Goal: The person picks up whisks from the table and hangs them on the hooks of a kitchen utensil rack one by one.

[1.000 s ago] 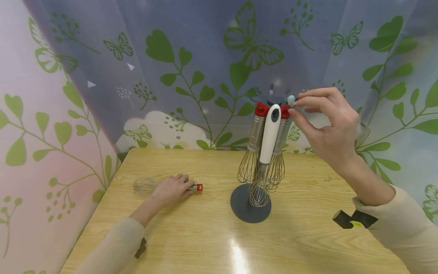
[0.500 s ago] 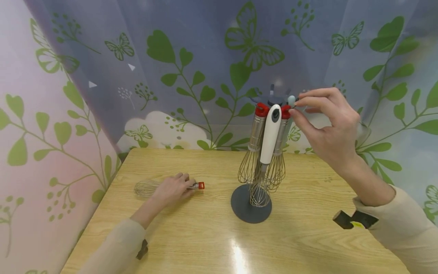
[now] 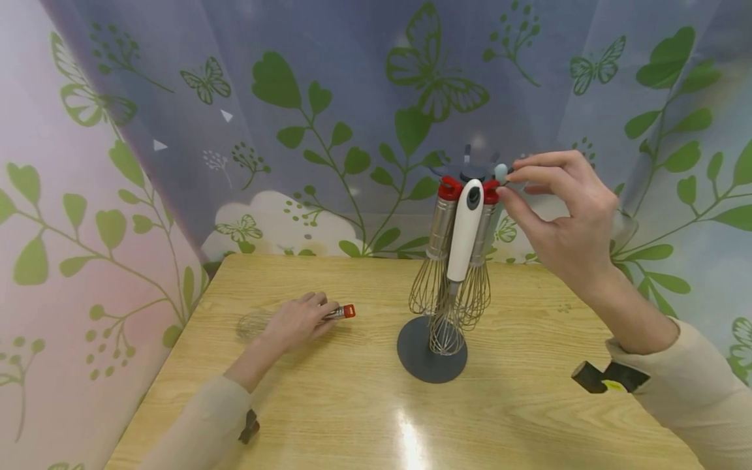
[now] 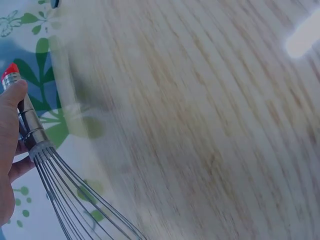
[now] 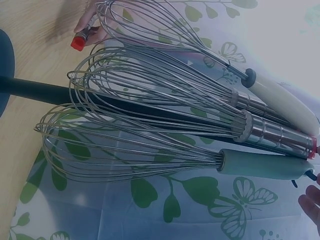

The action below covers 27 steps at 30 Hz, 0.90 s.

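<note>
My left hand (image 3: 296, 323) grips a balloon whisk (image 3: 342, 313) by its steel handle; its red end points right and its wires trail left over the table. The left wrist view shows that whisk (image 4: 34, 131) too, fingers curled round the handle. Near the top of a dark whisk stand (image 3: 431, 369), my right hand (image 3: 564, 212) pinches a hook tip with thumb and fingers. A pale green whisk (image 5: 265, 165) hangs at that hook. Also hanging are a white-handled whisk (image 3: 464, 238) and two steel ones with red ends (image 3: 449, 188).
The round-based stand stands on a wooden table (image 3: 329, 398), right of the middle. A curtain (image 3: 352, 78) with leaves and butterflies rises behind the table. Light glares off the tabletop near the front.
My left hand has moved slightly right with the whisk, whose red end has tilted up and away from the table. The right hand and the stand stay as they were.
</note>
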Each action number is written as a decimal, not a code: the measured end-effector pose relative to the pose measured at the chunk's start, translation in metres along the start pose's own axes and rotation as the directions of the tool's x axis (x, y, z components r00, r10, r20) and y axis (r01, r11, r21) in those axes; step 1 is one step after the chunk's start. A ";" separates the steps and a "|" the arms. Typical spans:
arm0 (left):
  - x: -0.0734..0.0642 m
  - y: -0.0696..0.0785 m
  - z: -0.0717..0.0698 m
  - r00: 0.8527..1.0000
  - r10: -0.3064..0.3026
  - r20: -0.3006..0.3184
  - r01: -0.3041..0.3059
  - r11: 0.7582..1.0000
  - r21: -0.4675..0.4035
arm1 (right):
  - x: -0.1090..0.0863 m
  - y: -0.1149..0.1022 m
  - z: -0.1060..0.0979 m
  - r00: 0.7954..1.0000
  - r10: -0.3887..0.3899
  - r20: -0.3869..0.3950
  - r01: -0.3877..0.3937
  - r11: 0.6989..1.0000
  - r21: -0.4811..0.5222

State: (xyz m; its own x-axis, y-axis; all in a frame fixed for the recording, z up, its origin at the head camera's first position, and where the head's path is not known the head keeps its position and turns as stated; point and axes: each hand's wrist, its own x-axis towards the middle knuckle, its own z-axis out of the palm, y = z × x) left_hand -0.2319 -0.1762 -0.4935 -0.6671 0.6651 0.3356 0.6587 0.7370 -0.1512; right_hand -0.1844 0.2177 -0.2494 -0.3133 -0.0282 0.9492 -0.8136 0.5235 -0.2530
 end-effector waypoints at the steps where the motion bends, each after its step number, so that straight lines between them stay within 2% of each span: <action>1: 0.001 0.001 -0.001 1.000 -0.003 0.000 0.003 1.000 -0.002 | 0.000 0.000 0.000 1.000 0.000 0.001 0.000 1.000 0.001; 5: 0.003 0.003 -0.003 1.000 -0.010 -0.001 0.010 1.000 -0.001 | 0.000 0.000 0.000 1.000 0.001 0.003 -0.001 1.000 -0.002; 9: 0.005 0.007 -0.005 0.999 -0.011 -0.030 0.011 1.000 -0.011 | 0.000 0.000 0.000 1.000 0.001 0.003 -0.001 1.000 -0.003; 12: 0.008 0.010 -0.005 0.998 -0.009 -0.059 0.007 0.999 -0.032 | 0.001 0.000 0.000 1.000 0.002 0.002 -0.002 1.000 0.001; 17: 0.013 0.015 -0.008 0.998 -0.014 -0.065 0.009 0.997 -0.072 | 0.000 0.000 0.001 1.000 0.000 0.002 0.000 1.000 0.004; 21: 0.016 0.018 -0.011 0.997 -0.002 -0.073 -0.004 0.996 -0.091 | 0.001 0.000 0.001 1.000 -0.002 0.001 0.002 1.000 0.003; 27: 0.023 0.023 -0.014 0.993 0.010 -0.120 -0.026 0.991 -0.128 | 0.001 0.000 0.001 1.000 -0.006 -0.002 0.006 1.000 0.000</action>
State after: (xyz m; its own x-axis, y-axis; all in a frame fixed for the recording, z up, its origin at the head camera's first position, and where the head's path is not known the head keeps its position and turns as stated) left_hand -0.2268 -0.1460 -0.4760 -0.6137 0.6533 0.4435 0.7146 0.6984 -0.0398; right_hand -0.1853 0.2172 -0.2491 -0.3071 -0.0295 0.9512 -0.8156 0.5232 -0.2471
